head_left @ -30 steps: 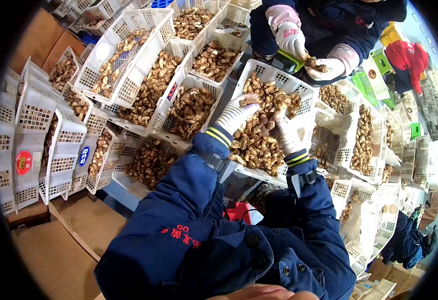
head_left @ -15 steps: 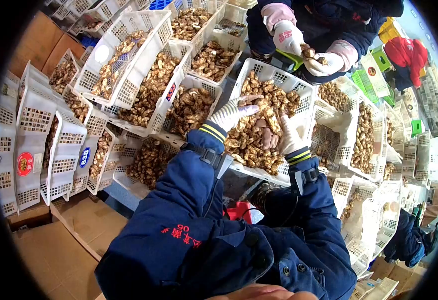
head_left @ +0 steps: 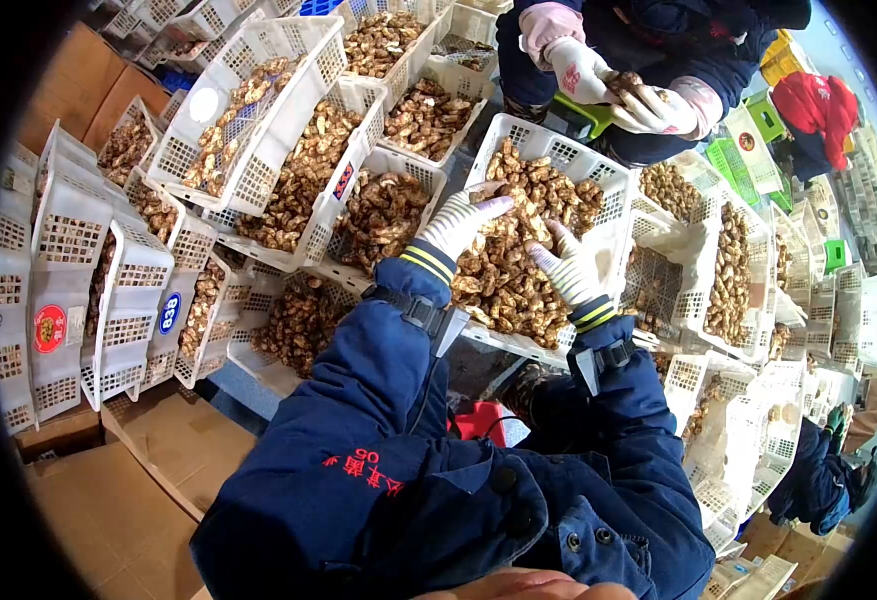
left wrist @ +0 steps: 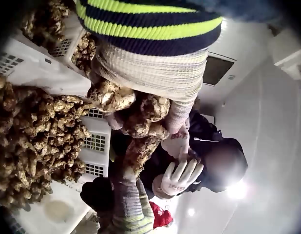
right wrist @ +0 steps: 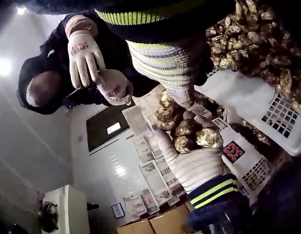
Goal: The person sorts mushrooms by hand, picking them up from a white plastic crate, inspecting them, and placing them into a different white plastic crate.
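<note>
Several brown-and-cream mushrooms (right wrist: 208, 138) lie in the cupped palm and fingers of my left hand (head_left: 465, 222), which wears a striped glove, as the right wrist view shows from below. My right hand (head_left: 571, 268) is just to the right, fingers spread and fairly straight. In the left wrist view one long mushroom (left wrist: 140, 152) reaches from the left hand (left wrist: 150, 70) to the right hand's fingertips; whether these pinch it I cannot tell. Both hands are above a white crate (head_left: 611, 180) heaped with mushrooms (head_left: 519, 300).
White crates of mushrooms (head_left: 384, 215) stand to the left, some tilted or stacked. More crates (head_left: 729, 280) line the right side. Across the crate, a person's gloved hands (head_left: 649, 108) hold a mushroom. Cardboard (head_left: 109, 510) lies at lower left.
My right hand first moved down and inward over the heap, then rose slightly with its fingers spreading. My left hand shifted slightly left. The other person's hands have changed their hold.
</note>
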Tool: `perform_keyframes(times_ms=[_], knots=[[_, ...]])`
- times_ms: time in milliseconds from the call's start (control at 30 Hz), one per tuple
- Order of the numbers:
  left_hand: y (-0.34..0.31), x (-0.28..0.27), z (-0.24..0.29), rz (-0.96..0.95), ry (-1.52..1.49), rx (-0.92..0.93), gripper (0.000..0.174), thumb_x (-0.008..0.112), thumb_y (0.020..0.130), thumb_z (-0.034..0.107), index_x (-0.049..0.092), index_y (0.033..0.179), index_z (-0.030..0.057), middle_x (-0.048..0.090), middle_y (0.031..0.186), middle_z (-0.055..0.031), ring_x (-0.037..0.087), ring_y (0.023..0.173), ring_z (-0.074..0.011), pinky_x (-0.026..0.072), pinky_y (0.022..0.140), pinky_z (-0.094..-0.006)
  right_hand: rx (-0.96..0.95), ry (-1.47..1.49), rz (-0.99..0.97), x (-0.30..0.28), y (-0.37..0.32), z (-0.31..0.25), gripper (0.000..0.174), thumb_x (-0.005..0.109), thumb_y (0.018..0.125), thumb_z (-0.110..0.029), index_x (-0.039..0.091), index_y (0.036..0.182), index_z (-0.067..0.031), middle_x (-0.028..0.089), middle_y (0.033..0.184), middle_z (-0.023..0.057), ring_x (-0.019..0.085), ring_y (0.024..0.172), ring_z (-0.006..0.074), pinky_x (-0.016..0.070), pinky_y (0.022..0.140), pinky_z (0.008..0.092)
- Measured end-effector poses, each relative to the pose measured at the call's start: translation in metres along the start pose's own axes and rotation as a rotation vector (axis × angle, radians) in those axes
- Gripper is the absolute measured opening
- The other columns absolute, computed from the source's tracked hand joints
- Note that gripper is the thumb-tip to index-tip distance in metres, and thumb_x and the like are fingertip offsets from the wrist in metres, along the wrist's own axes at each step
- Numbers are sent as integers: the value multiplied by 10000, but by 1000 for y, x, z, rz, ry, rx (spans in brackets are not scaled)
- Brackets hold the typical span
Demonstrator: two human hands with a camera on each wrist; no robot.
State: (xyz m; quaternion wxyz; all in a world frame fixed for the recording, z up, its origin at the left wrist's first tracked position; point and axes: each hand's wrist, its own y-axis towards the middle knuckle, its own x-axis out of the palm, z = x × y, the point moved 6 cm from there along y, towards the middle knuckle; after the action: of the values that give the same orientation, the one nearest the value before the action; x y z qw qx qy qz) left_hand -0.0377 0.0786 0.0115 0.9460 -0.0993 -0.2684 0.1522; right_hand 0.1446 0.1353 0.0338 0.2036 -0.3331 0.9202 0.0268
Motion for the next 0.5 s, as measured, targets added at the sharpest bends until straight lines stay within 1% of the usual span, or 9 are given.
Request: perform_keyframes(times_ms=[67, 167, 233, 267, 367, 433, 500], knots=[[-2, 2, 2, 4, 3, -7, 487, 739, 806, 211, 571, 1223, 25, 646, 1104, -63, 587, 1014, -139, 418, 923, -255, -58, -141, 60, -4, -1, -6, 513, 695, 858, -278, 548, 1235, 36, 674, 1054, 97, 598, 908, 113, 470, 825, 257], [-5, 2, 2, 7, -48, -20, 476, 732, 810, 196, 571, 1224, 25, 651, 1099, -68, 588, 1026, -139, 419, 927, -256, 58, 15, 24, -2, 1, 11, 491, 692, 861, -288, 571, 1197, 50, 680, 1040, 114, 604, 906, 127, 474, 824, 269], [-12, 8, 10, 0, -105, -19, 469, 727, 811, 185, 572, 1226, 31, 654, 1097, -68, 589, 1033, -139, 419, 929, -256, 93, 7, -68, -1, 3, 9, 494, 688, 865, -294, 571, 1199, 51, 683, 1018, 109, 603, 896, 124, 476, 813, 266], [-13, 8, 13, -5, -79, -17, 464, 725, 812, 180, 574, 1226, 35, 655, 1097, -67, 590, 1036, -139, 420, 929, -255, 110, 3, -113, 0, 3, 8, 496, 686, 868, -297, 571, 1201, 52, 684, 1008, 107, 602, 892, 122, 478, 808, 264], [-15, 9, 15, -15, -23, -27, 437, 702, 823, 155, 580, 1228, 48, 644, 1119, -58, 581, 1056, -140, 423, 937, -263, 330, 73, -212, -2, -6, -15, 524, 694, 862, -304, 560, 1219, 56, 674, 1032, 99, 585, 929, 109, 469, 827, 249], [-14, 9, 14, -18, -12, -57, 405, 665, 840, 123, 583, 1232, 59, 619, 1164, -42, 560, 1087, -145, 425, 956, -284, 264, 90, -192, -2, -3, -5, 541, 705, 854, -304, 556, 1224, 61, 668, 1035, 83, 573, 917, 93, 465, 821, 238], [-9, 7, 12, -22, 37, -19, 404, 662, 843, 126, 583, 1233, 56, 619, 1166, -43, 558, 1089, -143, 420, 962, -283, 194, 109, -152, -1, -2, 1, 556, 715, 846, -306, 553, 1226, 66, 667, 1031, 73, 567, 906, 85, 463, 817, 230]])
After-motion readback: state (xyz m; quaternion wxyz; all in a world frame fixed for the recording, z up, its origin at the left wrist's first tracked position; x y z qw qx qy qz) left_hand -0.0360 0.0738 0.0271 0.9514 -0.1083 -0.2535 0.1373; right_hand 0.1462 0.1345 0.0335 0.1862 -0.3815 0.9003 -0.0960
